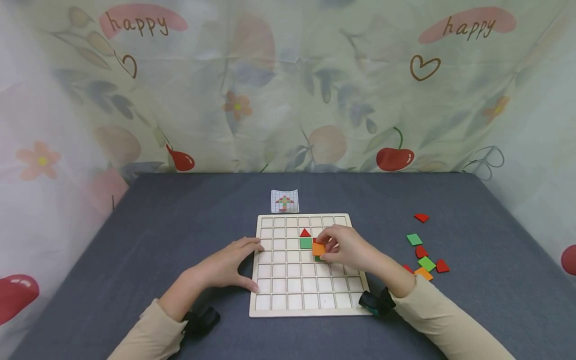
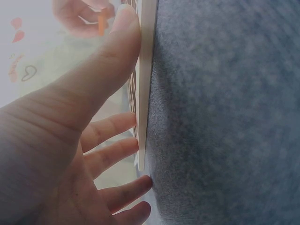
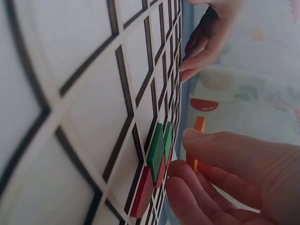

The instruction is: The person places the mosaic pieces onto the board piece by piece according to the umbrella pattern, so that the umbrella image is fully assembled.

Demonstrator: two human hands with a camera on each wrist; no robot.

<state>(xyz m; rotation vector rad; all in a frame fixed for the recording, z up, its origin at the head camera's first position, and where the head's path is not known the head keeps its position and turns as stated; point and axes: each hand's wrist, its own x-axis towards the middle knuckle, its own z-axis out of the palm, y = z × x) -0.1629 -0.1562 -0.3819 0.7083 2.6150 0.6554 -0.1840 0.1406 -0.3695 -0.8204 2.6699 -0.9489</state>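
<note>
A pale wooden grid board (image 1: 310, 314) lies on the dark cloth. My left hand (image 1: 225, 265) rests against its left edge, thumb near the front and fingers spread further back; the left wrist view shows thumb and fingertips at the board's side. Over the board's middle, my right hand (image 1: 348, 247) pinches an orange square tile (image 1: 318, 249) between thumb and fingers. In the right wrist view the tile (image 3: 199, 124) is held edge-on, apart from the grid. A red triangle (image 1: 305, 233) and a green square (image 1: 306, 243) sit in cells beside it. Other red and green pieces are partly hidden beneath the tile.
Behind the board lies a small pattern card (image 1: 284, 201) with a coloured figure on a grid. Several loose tiles lie to the right, among them a red one (image 1: 421, 218), a green one (image 1: 414, 240) and an orange one (image 1: 424, 273). A printed curtain (image 1: 288, 90) hangs behind the table.
</note>
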